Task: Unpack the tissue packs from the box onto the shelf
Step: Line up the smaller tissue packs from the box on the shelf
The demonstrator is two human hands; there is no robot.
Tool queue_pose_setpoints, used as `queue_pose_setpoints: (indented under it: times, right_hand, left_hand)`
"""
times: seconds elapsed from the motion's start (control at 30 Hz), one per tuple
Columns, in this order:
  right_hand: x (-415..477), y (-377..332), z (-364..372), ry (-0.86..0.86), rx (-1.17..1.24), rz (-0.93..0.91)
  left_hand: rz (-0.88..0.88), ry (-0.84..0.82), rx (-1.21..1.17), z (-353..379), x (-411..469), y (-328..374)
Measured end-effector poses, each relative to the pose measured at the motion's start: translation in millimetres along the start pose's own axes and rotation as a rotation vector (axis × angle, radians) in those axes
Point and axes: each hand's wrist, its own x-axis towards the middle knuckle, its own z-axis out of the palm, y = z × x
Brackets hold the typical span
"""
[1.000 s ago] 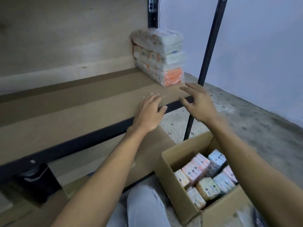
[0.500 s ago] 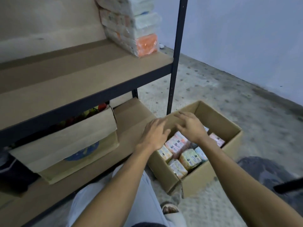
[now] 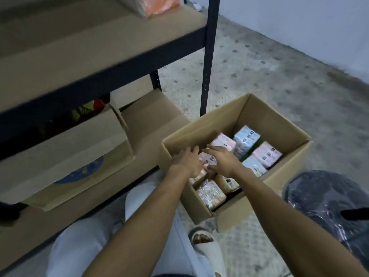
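An open cardboard box point(image 3: 287, 124) stands on the floor at the right, holding several upright tissue packs point(image 3: 246, 141) in pink, blue and yellow wrappers. My left hand point(image 3: 186, 163) and my right hand point(image 3: 222, 160) reach down into the box, fingers spread, on either side of one pink pack point(image 3: 207, 159). Both hands touch or nearly touch it; a firm grip does not show. The wooden shelf point(image 3: 99, 48) runs across the upper left, and the bottom of an orange pack stack point(image 3: 157, 5) shows at its top edge.
A black shelf post point(image 3: 208, 56) stands just behind the box. Under the shelf sits another cardboard box point(image 3: 65, 156) with coloured items inside. A dark plastic bag point(image 3: 327, 206) lies on the floor at the right. My knee and sandalled foot point(image 3: 203, 242) are below.
My hands left the shelf edge and came down into the box, closing around a pink pack. The view tilted down from the shelf to the floor.
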Motion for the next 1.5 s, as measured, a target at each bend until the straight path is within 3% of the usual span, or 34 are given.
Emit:
queue_pose_setpoints:
  times: [0.13, 0.3, 0.5, 0.7, 1.0, 1.5]
  right_hand:
    - [7, 14, 11, -0.068, 0.001, 0.019]
    - [16, 28, 20, 0.003, -0.059, 0.031]
    - [25, 34, 18, 0.014, -0.203, 0.031]
    - [34, 36, 21, 0.043, -0.223, 0.053]
    - [36, 46, 21, 0.013, -0.209, 0.057]
    - [-5, 31, -28, 0.106, -0.185, 0.115]
  left_hand:
    - [-0.064, -0.064, 0.046, 5, 13, 3]
    - [-0.189, -0.130, 0.094, 19, 25, 11]
    - [-0.308, -0.221, -0.154, 36, 41, 15]
    - [-0.356, -0.227, -0.251, 54, 60, 9]
    - [-0.283, -0.189, -0.324, 53, 73, 6]
    - [-0.150, 0.128, -0.412, 6, 23, 11]
